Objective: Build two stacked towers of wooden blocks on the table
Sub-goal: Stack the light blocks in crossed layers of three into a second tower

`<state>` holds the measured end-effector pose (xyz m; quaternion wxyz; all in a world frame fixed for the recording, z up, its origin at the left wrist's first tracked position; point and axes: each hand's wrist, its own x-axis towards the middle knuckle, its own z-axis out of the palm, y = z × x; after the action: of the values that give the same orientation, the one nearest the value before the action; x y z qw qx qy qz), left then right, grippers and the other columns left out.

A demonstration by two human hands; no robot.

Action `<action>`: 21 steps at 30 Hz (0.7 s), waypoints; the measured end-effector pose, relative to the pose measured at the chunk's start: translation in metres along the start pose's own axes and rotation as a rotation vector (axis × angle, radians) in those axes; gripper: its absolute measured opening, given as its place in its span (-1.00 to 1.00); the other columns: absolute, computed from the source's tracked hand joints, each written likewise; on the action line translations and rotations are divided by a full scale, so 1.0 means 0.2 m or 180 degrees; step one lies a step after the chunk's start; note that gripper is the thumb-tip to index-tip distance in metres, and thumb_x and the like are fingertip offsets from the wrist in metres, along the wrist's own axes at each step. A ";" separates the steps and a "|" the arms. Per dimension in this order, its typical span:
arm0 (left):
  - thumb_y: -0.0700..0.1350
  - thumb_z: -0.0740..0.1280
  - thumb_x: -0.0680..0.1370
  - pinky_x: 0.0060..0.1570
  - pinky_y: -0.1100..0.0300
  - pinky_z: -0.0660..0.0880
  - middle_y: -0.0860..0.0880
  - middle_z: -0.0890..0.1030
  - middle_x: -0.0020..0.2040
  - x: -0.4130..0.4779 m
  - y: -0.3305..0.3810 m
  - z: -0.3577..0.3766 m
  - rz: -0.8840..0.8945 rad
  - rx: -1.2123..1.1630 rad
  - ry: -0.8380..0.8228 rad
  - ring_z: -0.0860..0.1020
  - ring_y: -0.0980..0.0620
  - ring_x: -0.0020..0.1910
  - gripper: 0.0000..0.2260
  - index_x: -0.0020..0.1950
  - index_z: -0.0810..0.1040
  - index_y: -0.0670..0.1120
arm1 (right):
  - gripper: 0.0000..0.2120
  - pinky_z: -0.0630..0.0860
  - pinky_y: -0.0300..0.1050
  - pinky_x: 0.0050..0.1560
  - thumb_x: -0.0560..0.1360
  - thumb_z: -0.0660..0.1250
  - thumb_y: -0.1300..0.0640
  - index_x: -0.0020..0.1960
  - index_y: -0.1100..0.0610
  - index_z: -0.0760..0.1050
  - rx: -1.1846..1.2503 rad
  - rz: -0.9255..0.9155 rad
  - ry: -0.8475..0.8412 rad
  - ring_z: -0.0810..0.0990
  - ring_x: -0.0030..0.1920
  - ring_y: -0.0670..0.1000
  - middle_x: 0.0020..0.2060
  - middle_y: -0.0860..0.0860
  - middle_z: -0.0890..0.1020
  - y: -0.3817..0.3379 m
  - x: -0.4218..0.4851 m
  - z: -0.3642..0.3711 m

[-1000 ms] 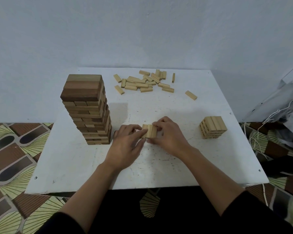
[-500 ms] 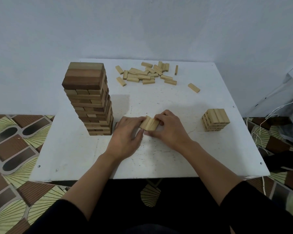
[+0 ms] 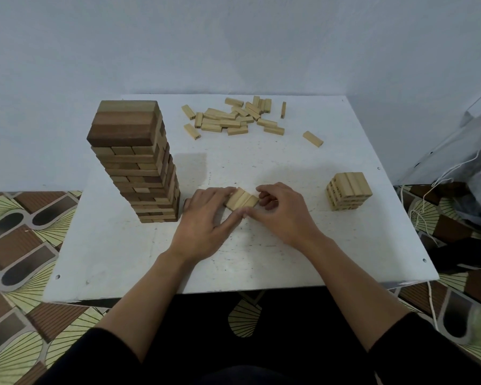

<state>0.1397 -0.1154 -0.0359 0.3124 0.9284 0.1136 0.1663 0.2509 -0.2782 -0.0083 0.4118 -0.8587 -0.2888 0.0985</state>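
At the centre of the surface (image 3: 261, 259), a row of three blocks (image 3: 242, 200) is pinched side by side between the left grip (image 3: 203, 220) and the right grip (image 3: 283, 215). Both grips are closed on the row, with fingers curled at its two sides and thumbs meeting at its near edge. Whether the row rests on the surface cannot be determined.

Hazard 1: the row appears to be held only by inward pressure. Uneven pressure would likely buckle it and release the middle block.

Hazard 2: the left grip lies just beside the base of the tall tower (image 3: 139, 162). A leftward movement could strike and topple it.

Hazard 3: the short tower (image 3: 347, 191), the probable destination, stands well apart to the right. A misaligned placement could shift its top layer.

Loose blocks (image 3: 233, 118) lie near the far edge.
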 end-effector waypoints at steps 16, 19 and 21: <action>0.17 0.26 0.59 0.24 0.00 0.29 0.11 0.46 0.34 0.01 0.02 0.04 0.0188 0.0634 -0.0208 0.36 0.01 0.27 -0.46 0.52 0.28 0.02 | -0.73 0.46 -0.44 0.03 0.61 0.34 0.16 0.28 0.22 0.58 -0.0050 -0.0370 0.0114 0.54 -0.04 -0.20 0.03 -0.06 0.54 0.05 -0.03 0.05; 0.13 0.28 0.57 0.30 0.03 0.21 0.14 0.48 0.34 0.01 0.01 0.02 0.0160 0.0391 -0.0382 0.32 0.06 0.33 -0.44 0.53 0.24 0.05 | -0.73 0.43 -0.43 0.01 0.62 0.33 0.15 0.28 0.21 0.57 -0.0089 -0.0353 0.0198 0.52 -0.06 -0.15 0.02 -0.08 0.53 0.06 -0.05 0.05; 0.11 0.23 0.56 0.35 0.00 0.20 0.16 0.48 0.34 0.01 0.01 0.00 0.0211 0.0368 -0.0512 0.30 0.09 0.35 -0.45 0.54 0.23 0.07 | -0.73 0.42 -0.35 0.07 0.62 0.32 0.13 0.29 0.19 0.57 -0.0177 -0.0360 0.0230 0.49 0.00 -0.11 0.04 -0.07 0.54 0.07 -0.07 0.04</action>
<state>0.1412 -0.1162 -0.0353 0.2608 0.9584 0.0668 0.0947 0.2427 -0.2875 -0.0246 0.4029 -0.8550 -0.3245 0.0360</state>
